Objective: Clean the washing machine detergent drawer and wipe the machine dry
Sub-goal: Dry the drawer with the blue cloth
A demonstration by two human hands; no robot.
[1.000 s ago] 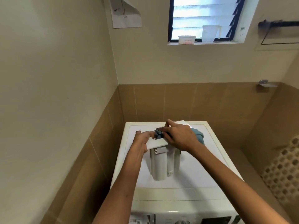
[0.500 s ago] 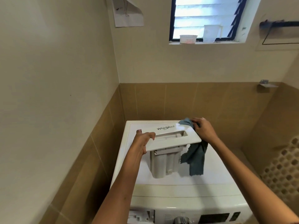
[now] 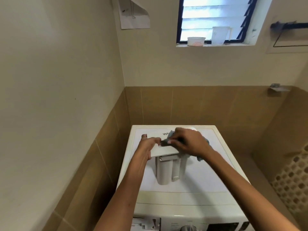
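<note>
Where crumpled cloth [image 3: 171, 134] presses, white plastic drawer [image 3: 164, 170] stands.

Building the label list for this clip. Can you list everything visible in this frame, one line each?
washing machine: 1, white, bottom centre
detergent drawer: 1, white, held over the machine top
cloth: 1, grey-blue, on the drawer's front panel
drawer slot: 1, open, machine front left
dial: 1, silver, machine front
window: 1, dark frame, louvred, top
paper sheet: 1, white, left of window
tub: 1, white and orange, on sill
jug: 1, translucent, right of tub
rack: 1, black, top right
bracket: 1, metal, right, mid-height
left hand: 1, grips the drawer panel's left end
right hand: 1, holds the cloth on the panel
</note>
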